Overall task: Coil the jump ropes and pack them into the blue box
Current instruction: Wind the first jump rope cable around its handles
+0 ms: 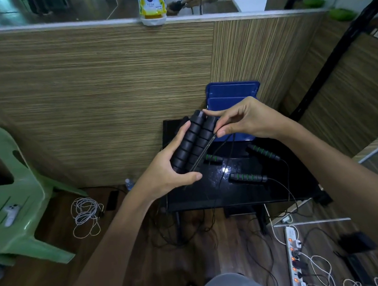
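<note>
The right hand (246, 119) covers the front of the blue box (232, 96), so its inside stays hidden. Black cords trail off the table (209, 197) edge, tangling indistinctly below.

Two ribbed black handles (192, 140) held side by side, tilted; green-banded handles (247, 178) flat on tabletop; blue box (231, 96) open behind

Both forearms are bare from wrist to elbow, with no sleeve, watch, ring or band showing. The left hand (171, 166) and right hand (246, 119) wear no gloves, and their nails are short and plain. Grey cloth (232, 284) covers a knee below them.
</note>
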